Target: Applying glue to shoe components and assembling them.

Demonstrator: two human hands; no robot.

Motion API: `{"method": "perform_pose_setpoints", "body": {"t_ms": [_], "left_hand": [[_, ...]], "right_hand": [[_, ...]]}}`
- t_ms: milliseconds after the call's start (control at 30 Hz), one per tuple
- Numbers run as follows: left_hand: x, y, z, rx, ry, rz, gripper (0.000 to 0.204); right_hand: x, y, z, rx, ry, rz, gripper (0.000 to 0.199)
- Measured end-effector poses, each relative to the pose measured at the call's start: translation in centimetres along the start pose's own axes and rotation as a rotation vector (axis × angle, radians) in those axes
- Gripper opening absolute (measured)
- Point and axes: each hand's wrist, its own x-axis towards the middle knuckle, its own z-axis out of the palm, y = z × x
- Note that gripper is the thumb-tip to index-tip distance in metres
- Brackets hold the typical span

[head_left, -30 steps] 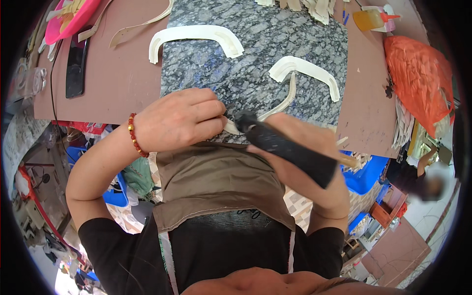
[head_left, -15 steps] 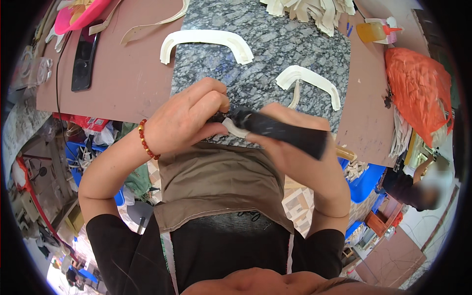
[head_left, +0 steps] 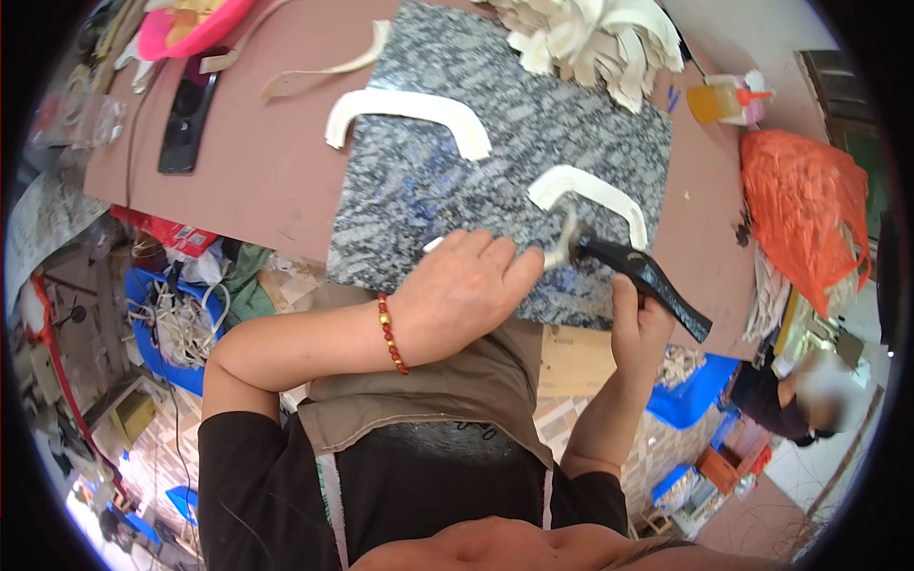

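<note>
The left grip (head_left: pixel 465 290), fingers bunched, covers part of a pale curved strip (head_left: pixel 562 245), whether pinching it I cannot tell, while the right grip (head_left: pixel 642 319) is closed on a black hammer (head_left: pixel 660 285), its face just beside the strip. Beneath lies a grey stone slab (head_left: pixel 386 228) on a brown bench (head_left: pixel 257 181), with two white arched pieces (head_left: pixel 409 103) farther up and an orange-red bag (head_left: pixel 804 209) to the right. Beyond, another person (head_left: pixel 776 402) is near the room's wall.

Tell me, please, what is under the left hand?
A pale strip shows right of the left hand, a white tip at its upper left, both over the speckled slab. Whatever lies between is covered; whether they join cannot be seen.
</note>
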Motion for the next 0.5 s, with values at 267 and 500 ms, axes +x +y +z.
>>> {"method": "perform_pose_setpoints", "body": {"t_ms": [267, 500], "left_hand": [[-0.8, -3.5, -6.6, 0.134, 0.221, 0.082, 0.035], [-1.3, -15.7, -12.4, 0.583, 0.459, -0.006, 0.031]], "right_hand": [[-0.6, 1.9, 0.4, -0.024, 0.001, -0.082, 0.012], [-0.7, 1.8, 0.5, -0.044, -0.012, -0.029, 0.013]]}}
